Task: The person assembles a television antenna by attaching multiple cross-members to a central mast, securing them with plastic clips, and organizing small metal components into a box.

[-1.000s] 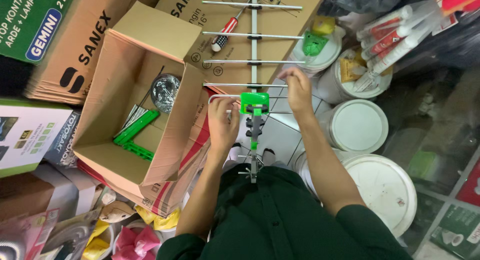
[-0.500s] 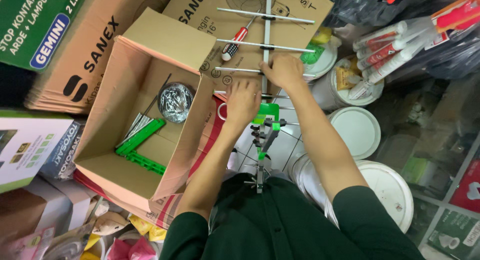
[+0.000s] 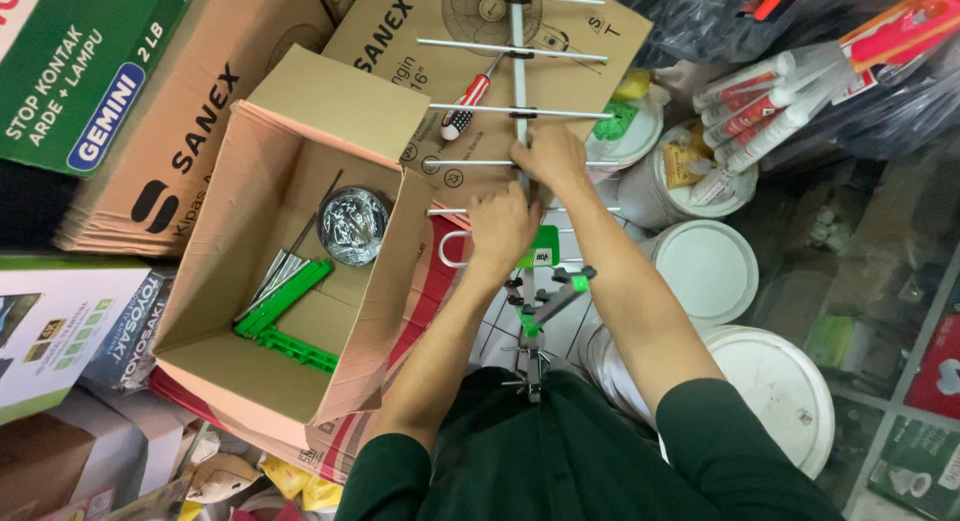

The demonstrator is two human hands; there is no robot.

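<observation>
Holding an antenna [image 3: 520, 111] upright over the lap, green bracket [image 3: 545, 249] nearest the body. Left hand [image 3: 500, 226] gripping the boom low, grip closed around it; right hand [image 3: 548, 156] clasping the boom just above, by a crossbar. Lying beyond, a screwdriver [image 3: 465, 106] on a flat carton [image 3: 480, 61]; open box [image 3: 290, 251] standing left.

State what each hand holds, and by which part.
Both hands grip the metal rod antenna: left hand near its green plastic bracket, right hand on the central boom.
</observation>
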